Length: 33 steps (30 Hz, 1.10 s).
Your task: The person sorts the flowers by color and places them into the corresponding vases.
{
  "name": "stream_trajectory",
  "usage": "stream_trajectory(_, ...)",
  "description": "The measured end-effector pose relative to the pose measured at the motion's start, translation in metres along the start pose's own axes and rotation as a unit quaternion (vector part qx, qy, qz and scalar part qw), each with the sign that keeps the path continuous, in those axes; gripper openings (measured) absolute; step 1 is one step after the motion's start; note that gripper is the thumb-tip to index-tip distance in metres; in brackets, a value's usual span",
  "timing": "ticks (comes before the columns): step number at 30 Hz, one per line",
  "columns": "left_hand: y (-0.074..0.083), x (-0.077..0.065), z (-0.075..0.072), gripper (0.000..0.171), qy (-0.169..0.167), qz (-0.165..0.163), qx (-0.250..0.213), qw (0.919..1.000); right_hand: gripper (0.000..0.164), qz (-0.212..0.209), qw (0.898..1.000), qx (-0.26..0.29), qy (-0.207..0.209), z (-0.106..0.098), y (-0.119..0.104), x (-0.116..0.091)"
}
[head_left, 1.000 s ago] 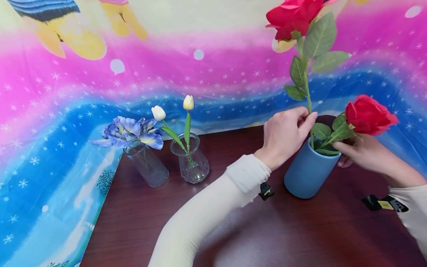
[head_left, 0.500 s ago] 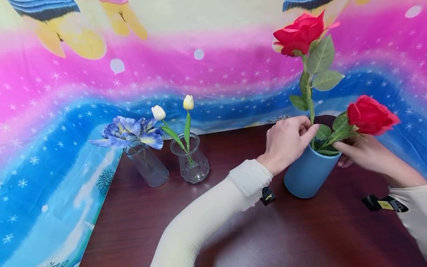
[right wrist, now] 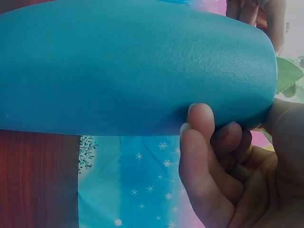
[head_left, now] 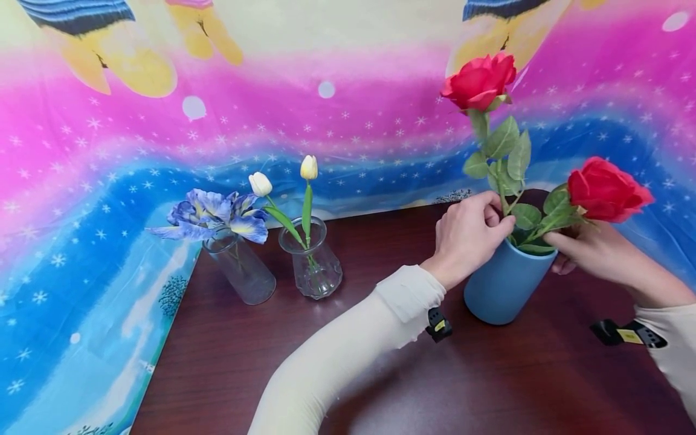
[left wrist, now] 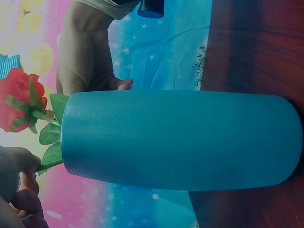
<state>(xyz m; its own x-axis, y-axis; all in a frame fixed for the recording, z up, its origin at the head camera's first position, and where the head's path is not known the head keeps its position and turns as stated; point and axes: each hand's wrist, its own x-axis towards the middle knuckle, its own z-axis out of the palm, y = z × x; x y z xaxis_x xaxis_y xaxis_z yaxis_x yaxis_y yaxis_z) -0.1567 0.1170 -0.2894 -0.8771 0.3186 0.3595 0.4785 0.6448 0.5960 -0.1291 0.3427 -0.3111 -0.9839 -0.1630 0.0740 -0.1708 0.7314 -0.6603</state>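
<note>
A tall blue vase (head_left: 508,284) stands on the table at the right in the head view. My left hand (head_left: 467,232) pinches the stem of a red rose (head_left: 481,81) just above the vase's mouth; the stem's lower end is hidden inside. A second red rose (head_left: 609,188) leans out over the right side of the rim. Under that bloom, my right hand (head_left: 595,251) grips the rim. In the right wrist view its thumb lies at the mouth and its curled fingers (right wrist: 194,152) are against the outer wall of the vase.
To the left, a clear straight vase (head_left: 241,272) holds blue-purple irises (head_left: 212,214). Beside it, a rounder glass vase (head_left: 318,272) carries two white tulips (head_left: 309,167). A printed snowflake cloth (head_left: 337,127) hangs behind the dark wooden table (head_left: 244,362).
The left hand's rose has come down into the blue vase and turned, its bloom now lower with different leaves showing. The left hand dropped slightly; the right hand stayed at the rim.
</note>
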Motion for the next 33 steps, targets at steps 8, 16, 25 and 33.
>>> stream_trajectory(8, -0.0036, -0.0010, 0.0032, 0.014, -0.004, -0.004, -0.029, 0.9996, 0.034, 0.015, 1.000, -0.002, 0.000, -0.0002, -0.0013, 0.0012)
stream_trajectory(16, -0.0040, -0.0022, 0.0037, 0.016, 0.000, 0.006, -0.056, 0.9984, 0.034, 0.020, 1.000, -0.005, -0.003, -0.0005, -0.0017, 0.0007)
stream_trajectory(25, -0.0051, -0.0034, 0.0038, 0.024, -0.012, 0.030, -0.050, 0.9982, 0.036, 0.024, 1.000, -0.004, -0.005, -0.0005, -0.0021, 0.0009)
stream_trajectory(33, -0.0054, -0.0026, 0.0042, 0.028, -0.007, 0.034, -0.048, 0.9983, 0.037, 0.025, 1.000, -0.004, -0.004, -0.0002, -0.0032, 0.0010)
